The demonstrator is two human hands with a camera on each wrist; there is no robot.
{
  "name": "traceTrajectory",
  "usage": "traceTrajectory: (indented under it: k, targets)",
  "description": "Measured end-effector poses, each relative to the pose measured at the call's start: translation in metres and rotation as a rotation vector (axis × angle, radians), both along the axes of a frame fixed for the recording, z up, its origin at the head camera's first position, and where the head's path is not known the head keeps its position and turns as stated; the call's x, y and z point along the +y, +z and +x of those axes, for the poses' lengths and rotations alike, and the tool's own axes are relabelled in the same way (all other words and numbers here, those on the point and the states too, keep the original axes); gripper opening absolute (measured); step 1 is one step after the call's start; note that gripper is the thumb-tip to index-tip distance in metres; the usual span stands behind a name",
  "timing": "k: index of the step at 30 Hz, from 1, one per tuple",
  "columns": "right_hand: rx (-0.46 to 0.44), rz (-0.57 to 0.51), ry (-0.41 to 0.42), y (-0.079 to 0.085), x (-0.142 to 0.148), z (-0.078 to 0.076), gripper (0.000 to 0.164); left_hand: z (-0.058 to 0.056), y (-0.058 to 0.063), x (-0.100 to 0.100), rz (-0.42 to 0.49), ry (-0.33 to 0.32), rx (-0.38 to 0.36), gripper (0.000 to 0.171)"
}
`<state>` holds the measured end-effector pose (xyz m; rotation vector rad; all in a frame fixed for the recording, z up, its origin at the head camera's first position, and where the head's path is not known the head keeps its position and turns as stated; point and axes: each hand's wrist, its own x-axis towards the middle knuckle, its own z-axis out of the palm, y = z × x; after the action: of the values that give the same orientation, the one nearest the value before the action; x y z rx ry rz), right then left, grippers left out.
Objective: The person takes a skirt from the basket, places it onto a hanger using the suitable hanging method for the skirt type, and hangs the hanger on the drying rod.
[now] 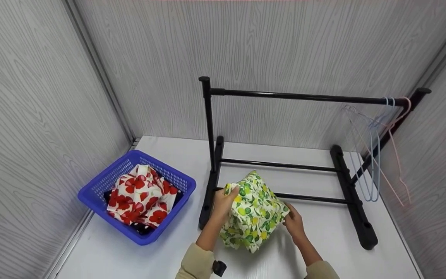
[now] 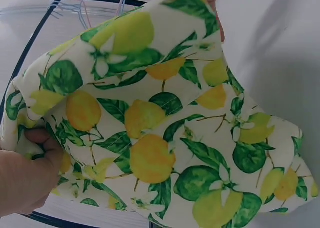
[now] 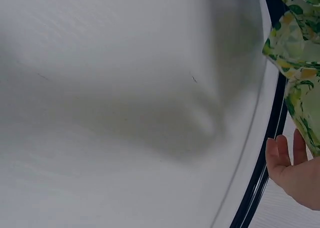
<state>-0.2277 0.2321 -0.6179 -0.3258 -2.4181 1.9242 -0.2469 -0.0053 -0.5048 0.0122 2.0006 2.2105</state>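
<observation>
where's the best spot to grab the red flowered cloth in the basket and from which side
Probably pinch the bunched folds on top of the red-flowered cloth, coming straight down from above. It sits heaped in the blue basket, so raised folds offer a grip while the walls around it may hinder a sideways reach. The left hand is nearer, but it holds the lemon-print cloth.
</observation>
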Motion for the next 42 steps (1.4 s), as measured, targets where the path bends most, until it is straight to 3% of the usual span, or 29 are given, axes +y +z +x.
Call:
traceTrajectory:
  k: [4, 9, 12, 15, 18, 21, 23, 25, 29, 33, 36, 42]
  targets:
    - [-0.005, -0.133, -0.080, 0.007, 0.003, -0.008, 0.048, -0.009, -0.014, -0.003, -0.037, -0.010, 0.015, 0.023]
    - [0.052, -0.202, -0.161, 0.025, 0.003, -0.010, 0.041, -0.014, -0.033, -0.005, -0.196, 0.142, 0.140, 0.025]
    - [0.087, -0.235, -0.172, 0.038, -0.002, -0.009, 0.037, -0.014, -0.050, -0.006, -0.236, 0.177, 0.254, 0.052]
    - [0.084, -0.283, -0.183, 0.048, -0.011, -0.009, 0.032, -0.006, -0.064, 0.000, -0.332, 0.112, 0.339, 0.075]
    - [0.071, -0.314, -0.200, 0.056, -0.021, -0.007, 0.029, 0.007, -0.071, 0.015, -0.507, 0.022, 0.419, 0.085]
    - [0.074, -0.322, -0.201, 0.065, -0.031, -0.006, 0.029, 0.020, -0.076, 0.037, -0.644, -0.051, 0.487, 0.085]
    - [0.087, -0.317, -0.186, 0.071, -0.038, -0.005, 0.030, 0.026, -0.080, 0.051, -0.716, -0.058, 0.537, 0.077]
    - [0.107, -0.298, -0.165, 0.077, -0.043, -0.004, 0.031, 0.028, -0.084, 0.061, -0.760, -0.020, 0.586, 0.064]
    - [0.155, -0.231, -0.154, 0.087, -0.045, -0.001, 0.032, 0.026, -0.088, 0.069, -0.803, 0.119, 0.707, 0.042]
    - [0.180, -0.142, -0.168, 0.094, -0.042, 0.002, 0.032, 0.022, -0.089, 0.069, -0.901, 0.260, 0.839, 0.039]
    - [0.190, -0.103, -0.182, 0.098, -0.039, 0.004, 0.034, 0.020, -0.091, 0.066, -0.950, 0.335, 0.840, 0.050]
    - [0.233, -0.100, -0.269, 0.111, -0.029, 0.004, 0.034, 0.020, -0.107, 0.049, -0.982, 0.351, 0.661, 0.053]
